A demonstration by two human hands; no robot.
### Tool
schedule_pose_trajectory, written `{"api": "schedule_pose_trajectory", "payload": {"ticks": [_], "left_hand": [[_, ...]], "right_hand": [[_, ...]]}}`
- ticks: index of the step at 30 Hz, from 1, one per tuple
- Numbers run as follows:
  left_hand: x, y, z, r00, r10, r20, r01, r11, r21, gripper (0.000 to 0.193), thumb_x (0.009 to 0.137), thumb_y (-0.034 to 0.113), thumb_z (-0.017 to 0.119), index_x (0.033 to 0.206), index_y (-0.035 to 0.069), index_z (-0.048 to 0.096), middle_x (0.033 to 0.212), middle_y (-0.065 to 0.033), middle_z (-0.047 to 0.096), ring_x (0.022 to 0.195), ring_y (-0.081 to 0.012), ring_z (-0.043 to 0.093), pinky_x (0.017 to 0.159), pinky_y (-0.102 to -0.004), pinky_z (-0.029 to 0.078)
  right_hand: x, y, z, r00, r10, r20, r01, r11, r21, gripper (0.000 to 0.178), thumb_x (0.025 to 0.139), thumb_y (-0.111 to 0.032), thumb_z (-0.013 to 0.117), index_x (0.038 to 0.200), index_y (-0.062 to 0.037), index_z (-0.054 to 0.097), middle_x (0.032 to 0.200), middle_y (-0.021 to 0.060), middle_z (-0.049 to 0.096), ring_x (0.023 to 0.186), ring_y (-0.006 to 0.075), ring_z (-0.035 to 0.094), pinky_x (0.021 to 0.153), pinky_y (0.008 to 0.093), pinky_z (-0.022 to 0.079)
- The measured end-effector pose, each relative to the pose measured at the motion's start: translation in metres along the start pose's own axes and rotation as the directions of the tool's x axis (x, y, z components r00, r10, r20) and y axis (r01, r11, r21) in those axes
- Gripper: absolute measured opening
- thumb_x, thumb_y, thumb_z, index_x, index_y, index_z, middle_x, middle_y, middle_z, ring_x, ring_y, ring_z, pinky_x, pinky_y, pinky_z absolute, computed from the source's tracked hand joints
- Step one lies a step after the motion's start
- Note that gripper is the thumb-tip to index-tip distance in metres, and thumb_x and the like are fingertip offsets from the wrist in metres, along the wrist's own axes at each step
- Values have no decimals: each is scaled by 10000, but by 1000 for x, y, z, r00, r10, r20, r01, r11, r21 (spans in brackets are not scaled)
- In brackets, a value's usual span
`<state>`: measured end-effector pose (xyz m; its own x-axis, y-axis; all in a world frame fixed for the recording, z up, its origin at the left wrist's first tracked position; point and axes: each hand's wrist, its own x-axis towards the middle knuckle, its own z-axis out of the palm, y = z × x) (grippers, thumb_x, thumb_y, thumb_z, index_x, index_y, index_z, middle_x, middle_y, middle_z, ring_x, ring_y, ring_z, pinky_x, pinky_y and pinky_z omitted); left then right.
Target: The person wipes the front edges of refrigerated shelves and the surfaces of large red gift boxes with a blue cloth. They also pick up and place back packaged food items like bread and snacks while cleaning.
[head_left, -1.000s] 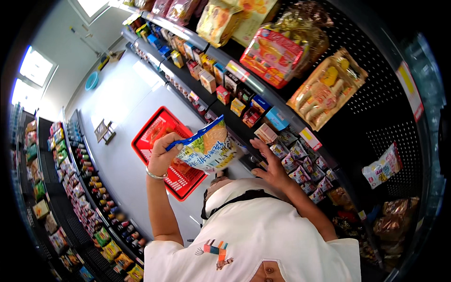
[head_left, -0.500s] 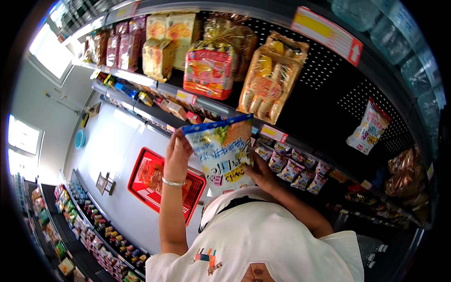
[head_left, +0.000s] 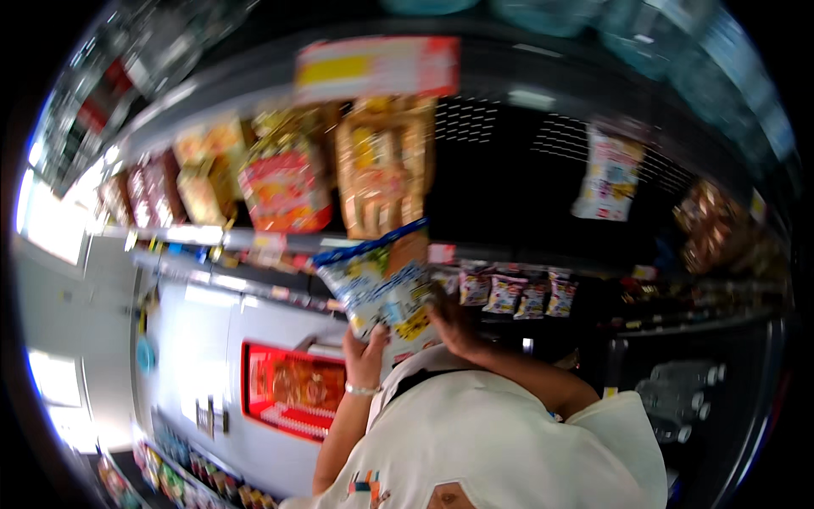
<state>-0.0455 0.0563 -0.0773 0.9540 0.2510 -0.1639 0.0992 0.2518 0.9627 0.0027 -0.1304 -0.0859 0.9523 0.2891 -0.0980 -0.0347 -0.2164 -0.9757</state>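
A blue-topped snack bag (head_left: 381,293) with a white and yellow front is held up before my chest, tilted. My left hand (head_left: 366,360), a light bracelet at its wrist, grips the bag's lower left side with the thumb on the front. At the bag's right edge is my right hand (head_left: 454,327), its fingers closed round that side and partly in shade. The bag's back is out of sight. Just beyond it, a tan pack of long bread rolls (head_left: 386,174) stands on the shelf, beside a red and pink pack (head_left: 284,191).
On the dark shelf to the right hangs or stands a similar snack bag (head_left: 609,174). Small purple packs (head_left: 507,294) line a lower shelf. A red basket (head_left: 288,420) holding orange-wrapped goods sits on the floor at left. Clear bottles (head_left: 674,394) lie at lower right.
My view has swung rightward, with some blur. My left hand has moved from the bag's upper left corner down to its lower left side. The bag now leans more.
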Motion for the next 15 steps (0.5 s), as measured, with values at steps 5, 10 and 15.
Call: {"api": "schedule_pose_trajectory", "payload": {"ticks": [5, 10, 15], "left_hand": [[7, -9, 9, 969, 225, 99, -238, 960, 147, 350, 993, 261, 643, 1176, -26, 563, 996, -41, 652, 838, -115, 578, 745, -276, 483], [15, 5, 40, 957, 178, 231, -228, 950, 211, 449, 985, 340, 651, 1204, -43, 563, 1046, -72, 669, 908, -146, 593, 813, -296, 484], [13, 6, 76, 921, 200, 334, -287, 929, 233, 462, 982, 332, 657, 1240, -36, 548, 1119, -84, 653, 978, -150, 581, 863, -296, 469]], "right_hand": [[0, -5, -10, 962, -226, -153, 262, 922, 285, 605, 1028, -490, 475, 1407, -21, 427, 1241, 165, 589, 1167, 241, 556, 989, 358, 436], [-8, 6, -33, 963, -145, -226, 199, 950, 239, 726, 1007, -574, 459, 1455, -9, 372, 1286, 198, 595, 1175, 275, 587, 969, 379, 458], [-23, 18, -60, 916, -141, -376, 217, 961, 169, 765, 1001, -611, 435, 1452, 4, 379, 1181, 233, 652, 1079, 290, 648, 912, 394, 500]]}}
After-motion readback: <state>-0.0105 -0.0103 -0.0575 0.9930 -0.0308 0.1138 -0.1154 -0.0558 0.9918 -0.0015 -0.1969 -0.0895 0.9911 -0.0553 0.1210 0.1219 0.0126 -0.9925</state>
